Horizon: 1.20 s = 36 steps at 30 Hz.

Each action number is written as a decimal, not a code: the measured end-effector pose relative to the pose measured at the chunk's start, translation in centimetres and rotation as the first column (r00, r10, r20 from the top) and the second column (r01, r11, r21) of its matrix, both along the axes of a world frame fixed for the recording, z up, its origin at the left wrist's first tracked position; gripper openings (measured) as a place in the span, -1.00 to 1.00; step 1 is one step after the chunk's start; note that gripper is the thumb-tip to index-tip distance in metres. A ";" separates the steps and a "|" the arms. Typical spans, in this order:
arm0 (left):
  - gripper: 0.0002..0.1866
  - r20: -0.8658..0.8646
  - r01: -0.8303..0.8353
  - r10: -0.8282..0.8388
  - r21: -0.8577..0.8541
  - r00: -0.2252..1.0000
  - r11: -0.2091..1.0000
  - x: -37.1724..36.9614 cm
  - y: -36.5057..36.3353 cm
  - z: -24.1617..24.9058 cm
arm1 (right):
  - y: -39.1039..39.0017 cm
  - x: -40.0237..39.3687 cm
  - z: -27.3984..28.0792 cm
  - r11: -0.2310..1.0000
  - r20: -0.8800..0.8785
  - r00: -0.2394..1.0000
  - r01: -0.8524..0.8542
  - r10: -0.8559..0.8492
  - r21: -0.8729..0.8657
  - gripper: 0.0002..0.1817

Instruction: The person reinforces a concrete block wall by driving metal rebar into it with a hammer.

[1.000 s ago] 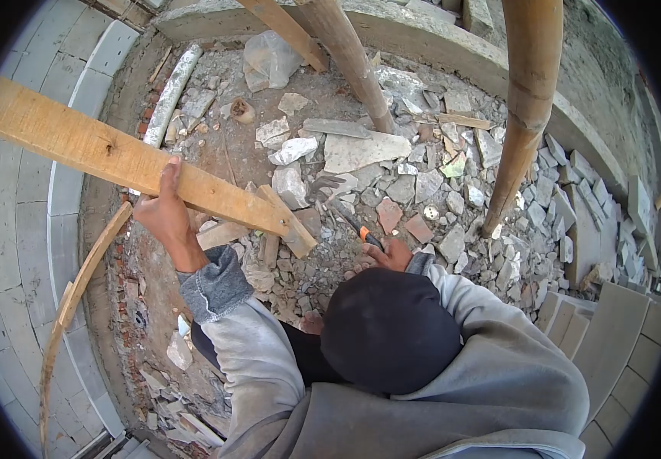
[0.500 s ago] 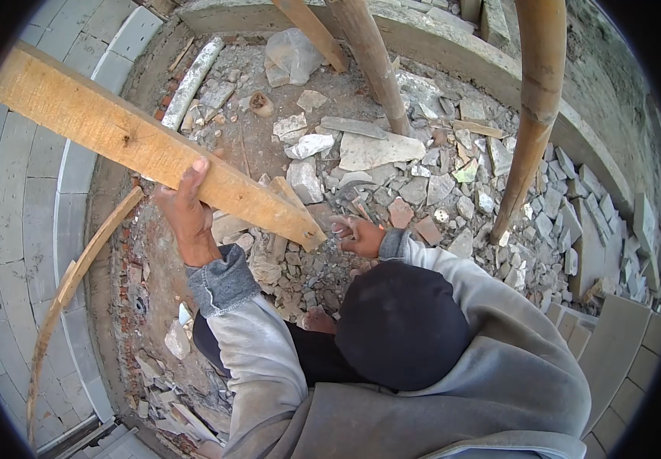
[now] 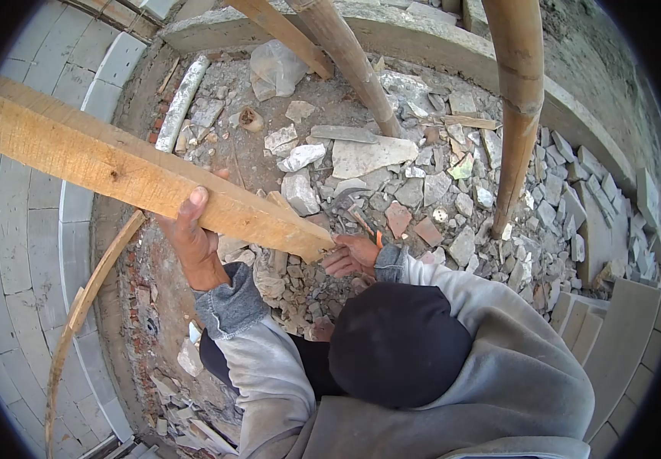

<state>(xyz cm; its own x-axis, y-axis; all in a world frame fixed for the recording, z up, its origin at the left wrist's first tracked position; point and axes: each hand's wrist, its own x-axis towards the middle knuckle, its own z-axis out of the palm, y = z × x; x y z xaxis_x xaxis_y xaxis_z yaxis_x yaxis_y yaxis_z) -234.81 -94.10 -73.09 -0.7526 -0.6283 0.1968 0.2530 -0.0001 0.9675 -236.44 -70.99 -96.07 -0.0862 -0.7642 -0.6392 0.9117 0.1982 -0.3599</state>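
A long, thick wooden plank [image 3: 116,168] slants from the upper left down to the middle of the view. My left hand [image 3: 194,241] is closed round its lower edge, thumb on the near face. At the plank's lower right end is my right hand [image 3: 355,254], its fingers bent against the tip and partly hidden. Just beyond that hand, a curved metal tool [image 3: 346,199] lies on the rubble. A dark cap [image 3: 399,344] and grey sleeves show below.
Broken stone and tile [image 3: 372,157] cover the ground ahead. Bamboo poles [image 3: 520,115] rise at the right and top centre. A curved wooden strip [image 3: 89,287] stands at left beside grey block paving [image 3: 16,252]. A clear plastic bag [image 3: 278,67] lies near the low wall [image 3: 231,29].
The plank has shifted slightly left and down in view. My right hand has come against its end, where a small gap showed before. My left hand keeps its hold.
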 end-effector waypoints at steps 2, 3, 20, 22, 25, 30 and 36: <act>-0.28 0.010 0.005 -0.005 0.000 1.000 1.000 -0.1 0.4 0.0 | -0.7 1.3 0.5 0.974 0.096 0.981 0.182 -0.170 -0.133 -0.29; -0.28 0.006 0.000 0.000 -0.001 1.000 1.000 -0.2 0.5 0.0 | -1.0 1.4 1.0 0.943 0.151 0.957 0.272 -0.246 -0.191 -0.26; -0.42 0.050 -0.222 0.221 0.016 0.974 0.975 0.1 3.8 -8.5 | 4.2 0.2 -4.1 0.831 -0.845 -0.077 0.248 0.529 0.498 -0.33; -0.41 0.019 -0.191 0.190 0.015 0.982 0.982 0.5 2.8 -8.7 | 6.1 0.0 -7.1 0.784 -0.782 -0.105 0.188 0.614 0.591 -0.36; -0.39 0.025 -0.171 0.171 0.012 0.985 0.985 1.0 2.9 -9.0 | 7.1 -1.5 -6.7 0.694 -0.694 0.060 0.018 0.718 0.720 -0.38; -0.34 0.004 -0.151 0.151 -0.006 0.989 0.989 0.7 2.7 -9.3 | 11.8 -1.5 -2.2 0.977 -0.847 0.498 -0.003 0.186 0.213 -0.52; -0.11 -0.092 -0.051 0.060 0.095 0.994 0.994 -0.4 4.0 -9.5 | 13.5 -1.8 3.3 0.973 -0.399 0.913 0.009 0.087 0.233 -0.49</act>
